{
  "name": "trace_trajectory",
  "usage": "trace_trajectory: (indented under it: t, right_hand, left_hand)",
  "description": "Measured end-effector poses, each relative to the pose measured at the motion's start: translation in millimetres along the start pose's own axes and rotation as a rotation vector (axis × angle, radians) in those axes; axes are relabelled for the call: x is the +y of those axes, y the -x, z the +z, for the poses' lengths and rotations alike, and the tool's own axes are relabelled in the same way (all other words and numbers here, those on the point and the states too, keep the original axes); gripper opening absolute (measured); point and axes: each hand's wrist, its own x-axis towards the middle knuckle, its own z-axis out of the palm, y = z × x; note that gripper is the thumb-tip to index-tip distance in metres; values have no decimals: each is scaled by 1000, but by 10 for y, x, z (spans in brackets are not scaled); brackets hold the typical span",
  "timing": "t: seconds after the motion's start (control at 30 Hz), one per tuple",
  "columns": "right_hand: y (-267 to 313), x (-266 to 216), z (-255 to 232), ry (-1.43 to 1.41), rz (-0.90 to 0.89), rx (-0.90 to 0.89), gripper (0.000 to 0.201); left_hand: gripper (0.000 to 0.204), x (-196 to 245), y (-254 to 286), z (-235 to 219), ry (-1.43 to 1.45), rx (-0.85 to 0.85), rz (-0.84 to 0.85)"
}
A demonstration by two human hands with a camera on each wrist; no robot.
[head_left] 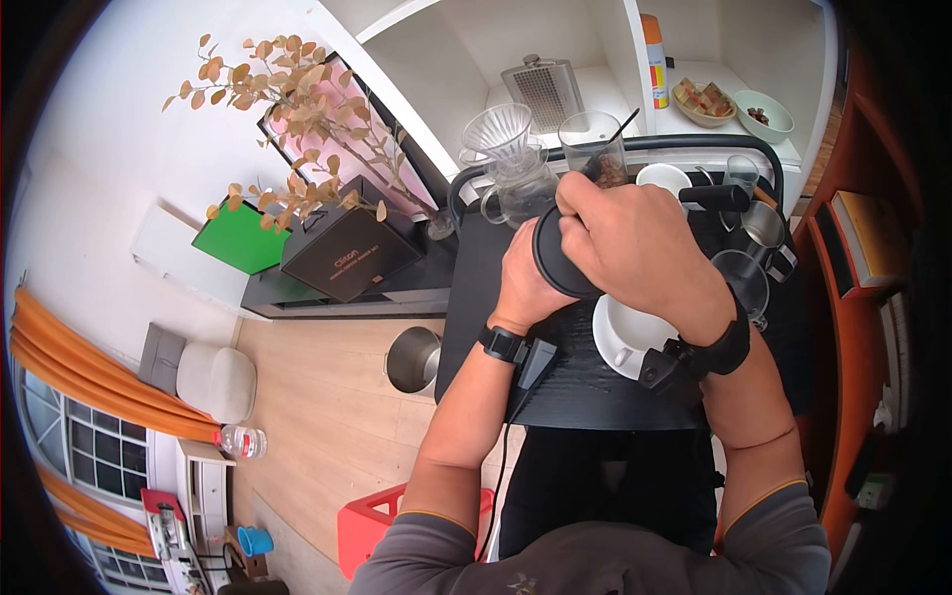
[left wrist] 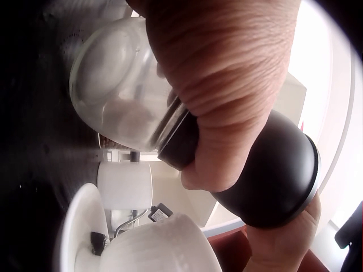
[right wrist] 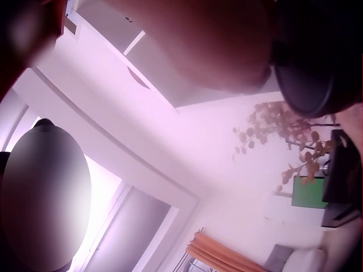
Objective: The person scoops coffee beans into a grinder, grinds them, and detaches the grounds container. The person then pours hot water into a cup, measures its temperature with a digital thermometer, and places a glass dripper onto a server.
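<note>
Across the black counter [head_left: 468, 327], head view: glass dripper [head_left: 498, 134] at eleven o'clock, white cup [head_left: 643, 325] at five; your left hand [head_left: 531, 283] grips the black grinder [head_left: 563, 258], your right hand [head_left: 643, 243] curls over it. Left wrist: left fingers wrap its neck. Right wrist: blurred fingers, twelve o'clock.

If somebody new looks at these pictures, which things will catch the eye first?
Probably first the black grinder with its clear glass jar, over the dark table, gripped by the left hand, with the right hand at its top. Next, the white cup on its saucer, near the table's front edge. Then the leafy branch, upper left in the head view.
</note>
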Motion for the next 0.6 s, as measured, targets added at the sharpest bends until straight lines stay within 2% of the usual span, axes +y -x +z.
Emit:
trace_trajectory:
  t: [0.07,0.13,0.23,0.33,0.4,0.6]
  right_hand:
    - [0,18,43,-52,16,22,18]
    - [-2,43,44,-103,30,43,17]
    - [-1,51,-76,-188,-14,-63,14]
    - [3,35,-261,-251,-100,-154,19]
    - [8,52,-333,-264,-131,-241,29]
    - [-17,112,-319,-275,-164,-255,32]
  left_hand:
    - [73,20,6,-14,48,2,12]
    - [73,38,55,-37,189,62,-66]
    - [74,-15,66,-27,172,-1,-149]
    - [74,68,27,-51,298,75,-126]
    - [74,44,20,-37,321,63,-141]
    - [74,34,19,-36,314,27,-146]
